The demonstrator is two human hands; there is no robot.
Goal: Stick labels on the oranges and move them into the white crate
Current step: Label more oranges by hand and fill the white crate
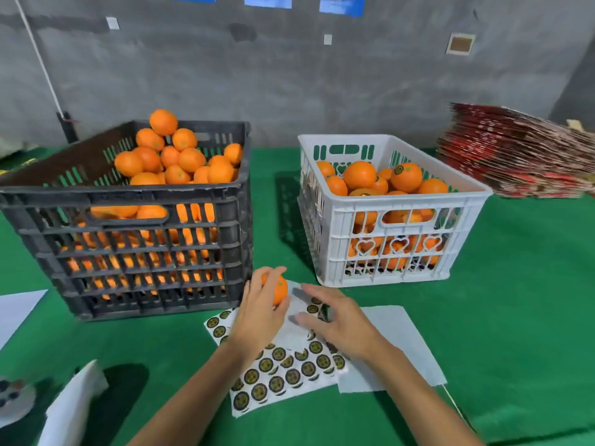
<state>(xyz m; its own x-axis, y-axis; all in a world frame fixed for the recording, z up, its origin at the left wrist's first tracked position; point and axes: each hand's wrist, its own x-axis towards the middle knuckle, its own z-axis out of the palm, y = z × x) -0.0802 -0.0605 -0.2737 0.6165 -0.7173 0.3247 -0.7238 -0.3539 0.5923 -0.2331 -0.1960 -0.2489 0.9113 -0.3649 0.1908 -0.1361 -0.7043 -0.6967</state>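
Grey concrete wall behind, green-covered desk (515, 317) in front, carrying two crates side by side. On the left, a black crate (135, 220), heaped past its rim with unlabelled oranges (174, 156). On the right, the white crate (396, 214), filled roughly to the rim with oranges, at least one showing a round dark label on top. Further right, a stack of flattened red cartons (521, 152) against the wall.

Just in front of the gap between the crates, the left hand (257, 317) with fingers curled round a single orange (277, 289), held above the label sheet (283, 375). No label visible on the part of this orange facing the camera. Right hand (335, 320) beside it, fingers spread and relaxed, gripping nothing, hovering low over the upper end of the sheet as if going for a sticker; blurred, so contact with the sheet not certain.

Sheet partly used: bare backing toward the top, several rows of round dark labels left nearer the body. More white backing paper (399, 342) under and right of the sheet.

Judged from this: well underway, far from finished. A fair share labelled and moved, yet the black crate heavily loaded. Present orange apparently awaiting its label, then the short trip right into the white crate.
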